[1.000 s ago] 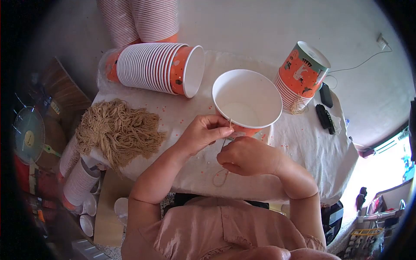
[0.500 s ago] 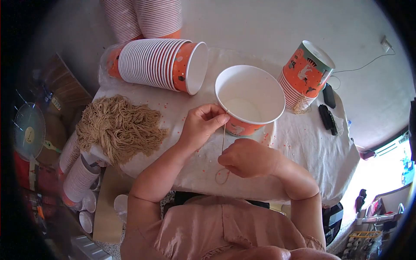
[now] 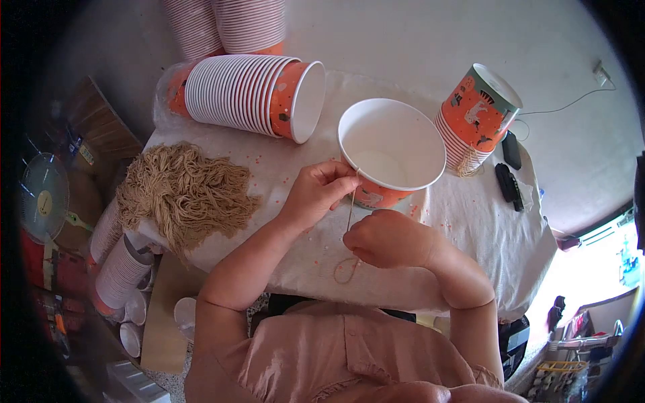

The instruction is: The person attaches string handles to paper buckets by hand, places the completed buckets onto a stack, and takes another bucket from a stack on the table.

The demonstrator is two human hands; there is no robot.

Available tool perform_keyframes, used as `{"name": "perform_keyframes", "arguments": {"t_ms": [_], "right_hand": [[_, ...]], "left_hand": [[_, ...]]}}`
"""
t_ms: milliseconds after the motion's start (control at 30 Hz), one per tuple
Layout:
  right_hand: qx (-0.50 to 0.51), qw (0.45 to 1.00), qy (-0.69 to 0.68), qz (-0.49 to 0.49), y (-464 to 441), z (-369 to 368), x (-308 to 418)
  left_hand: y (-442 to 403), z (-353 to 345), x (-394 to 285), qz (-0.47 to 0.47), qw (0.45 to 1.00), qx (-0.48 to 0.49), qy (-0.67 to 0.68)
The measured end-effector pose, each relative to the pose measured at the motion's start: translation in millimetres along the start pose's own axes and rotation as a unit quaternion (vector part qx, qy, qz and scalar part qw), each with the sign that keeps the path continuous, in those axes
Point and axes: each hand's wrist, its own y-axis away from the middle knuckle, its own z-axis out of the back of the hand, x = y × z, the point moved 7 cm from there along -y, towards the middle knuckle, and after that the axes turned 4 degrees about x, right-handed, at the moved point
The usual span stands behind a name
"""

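Observation:
An open orange paper bucket point(image 3: 393, 144) with a white rim stands upright before me. My left hand point(image 3: 319, 191) pinches a thin tan string point(image 3: 350, 213) against the bucket's near-left rim. Below and to the right, my right hand point(image 3: 390, 238) is closed on the same string, its fingertips mostly hidden. A loop of string hangs beneath the right hand. Left of my hands lies a heap of tan strings point(image 3: 188, 195) on the white cloth.
Nested buckets point(image 3: 235, 95) lie on their side at the back left. An upside-down bucket stack point(image 3: 476, 114) stands at the right, near black objects point(image 3: 508, 187). More bucket stacks point(image 3: 122, 275) are at the lower left, beside a fan point(image 3: 44, 198).
The right hand first moved down from the left, drawing the string between them straighter, then rose slightly. The left hand still pinches at the rim. The view has shifted a little.

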Motion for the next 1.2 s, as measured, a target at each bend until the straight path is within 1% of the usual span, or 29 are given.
{"name": "perform_keyframes", "arguments": {"t_ms": [100, 167, 233, 300, 367, 467, 600, 700, 767, 833, 967, 1033, 1100, 1200], "right_hand": [[0.006, 1.000, 0.011, 0.006, 0, 0, 2], [-0.008, 1.000, 0.000, 0.004, 1, 4, 4], [-0.012, 1.000, -0.001, 0.008, 0, 2, 4], [-0.017, 1.000, -0.002, 0.012, -2, -1, 3], [-0.008, 0.999, 0.027, 0.036, -4, -6, 5], [-0.014, 0.999, 0.013, 0.045, -4, -7, 6], [-0.027, 0.999, 0.020, 0.041, -6, -5, 7], [-0.008, 0.999, 0.017, 0.035, -7, -6, 7], [-0.010, 0.999, 0.016, 0.050, -8, -9, 9], [-0.013, 0.999, 0.021, 0.043, -13, -19, 8], [-0.017, 0.999, 0.032, 0.037, -16, -22, 9], [-0.013, 0.999, 0.037, 0.035, -19, -24, 9], [-0.009, 0.998, 0.043, 0.033, -20, -25, 9], [-0.035, 0.998, 0.039, 0.042, -20, -23, 10]], "left_hand": [[-2, 2, 3, -0.005, 1.000, -0.001, 0.014], [-1, 2, 2, -0.010, 1.000, -0.006, 0.017], [0, 3, 1, -0.005, 1.000, -0.031, 0.000], [1, 3, 0, -0.012, 1.000, -0.026, -0.001], [1, 2, -2, -0.019, 1.000, -0.022, -0.002], [2, 1, -6, -0.042, 0.999, -0.021, -0.003], [3, 1, -8, -0.051, 0.998, -0.022, -0.004], [2, 0, -7, -0.046, 0.999, -0.027, -0.011], [2, 0, -6, -0.043, 0.999, -0.028, -0.014], [4, -2, -8, -0.065, 0.996, -0.032, -0.050], [4, -3, -11, -0.074, 0.995, -0.032, -0.055], [3, -3, -14, -0.109, 0.991, -0.040, -0.067], [3, -4, -15, -0.102, 0.992, -0.045, -0.066], [2, -5, -14, -0.099, 0.991, -0.053, -0.073]]}}
